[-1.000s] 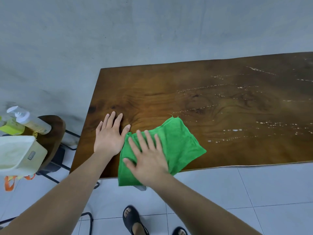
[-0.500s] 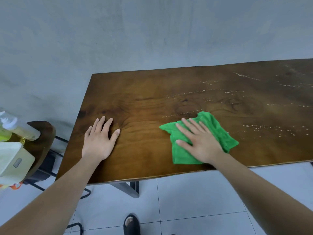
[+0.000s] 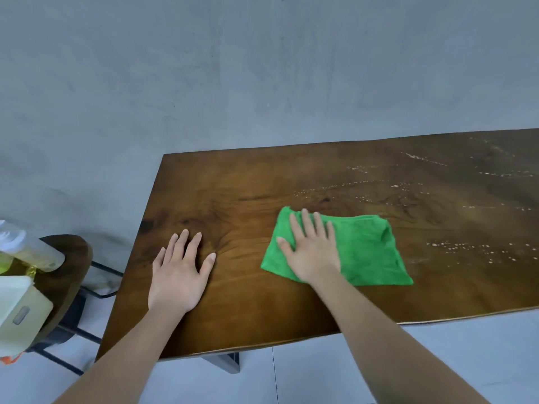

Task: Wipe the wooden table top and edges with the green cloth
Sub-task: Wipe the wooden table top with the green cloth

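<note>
The green cloth [image 3: 367, 252] lies spread flat on the dark wooden table top [image 3: 248, 188], a little left of the middle. My right hand [image 3: 312, 252] presses on the cloth's left part with straight, spread fingers. My left hand [image 3: 180, 272] rests flat on the bare wood near the table's left end, fingers straight. White droplets and streaks [image 3: 481, 249] speckle the wood to the right of the cloth and toward the far right.
A grey wall stands right behind the table. At the left a small round wooden stool [image 3: 70, 258] carries a spray bottle [image 3: 32, 252] and a pale box [image 3: 17, 310]. White floor tiles and a dark table leg [image 3: 227, 361] show below the near edge.
My right hand has slid the cloth from the near left edge rightward onto the table top, then a bit back left and farther in. My left hand stays flat on the wood.
</note>
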Tool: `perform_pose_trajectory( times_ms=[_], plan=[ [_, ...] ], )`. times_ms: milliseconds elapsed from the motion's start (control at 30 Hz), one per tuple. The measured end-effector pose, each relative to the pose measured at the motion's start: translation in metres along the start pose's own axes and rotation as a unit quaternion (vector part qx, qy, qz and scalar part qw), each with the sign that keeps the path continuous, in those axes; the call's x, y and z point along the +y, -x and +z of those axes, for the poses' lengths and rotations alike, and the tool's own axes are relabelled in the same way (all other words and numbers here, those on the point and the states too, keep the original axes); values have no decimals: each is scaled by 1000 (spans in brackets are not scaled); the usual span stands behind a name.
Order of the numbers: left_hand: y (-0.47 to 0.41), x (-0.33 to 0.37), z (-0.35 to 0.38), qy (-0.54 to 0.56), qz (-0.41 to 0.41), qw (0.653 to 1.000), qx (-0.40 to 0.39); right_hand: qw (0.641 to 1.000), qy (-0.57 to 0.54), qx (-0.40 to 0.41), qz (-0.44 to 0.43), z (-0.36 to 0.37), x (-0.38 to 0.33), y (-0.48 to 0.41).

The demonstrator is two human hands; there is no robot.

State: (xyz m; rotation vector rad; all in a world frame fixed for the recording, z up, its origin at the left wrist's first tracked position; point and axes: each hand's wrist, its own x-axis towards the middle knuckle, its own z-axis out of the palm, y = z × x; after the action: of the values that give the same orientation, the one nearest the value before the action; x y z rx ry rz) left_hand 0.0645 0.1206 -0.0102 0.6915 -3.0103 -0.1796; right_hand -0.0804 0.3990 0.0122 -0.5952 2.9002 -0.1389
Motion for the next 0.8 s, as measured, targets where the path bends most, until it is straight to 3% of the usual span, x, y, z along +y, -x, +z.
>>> perform_pose_trajectory(
  times_ms=[200, 367, 533, 800],
  plan=[
    [2, -3, 1, 15, 13, 1000, 8, 984, 8, -35, -173, 19, -107, 28],
    [-1, -3, 3, 17, 15, 1000, 3, 964, 9, -28, -265, 10, -57, 16],
    [-8, 14, -3, 28, 51, 998, 2, 985, -1, -15, -171, -9, 34, -22],
    [-49, 85, -4, 60, 45, 997, -18, 1000, -15, 19, -1, -34, 168, -99]
  ],
)
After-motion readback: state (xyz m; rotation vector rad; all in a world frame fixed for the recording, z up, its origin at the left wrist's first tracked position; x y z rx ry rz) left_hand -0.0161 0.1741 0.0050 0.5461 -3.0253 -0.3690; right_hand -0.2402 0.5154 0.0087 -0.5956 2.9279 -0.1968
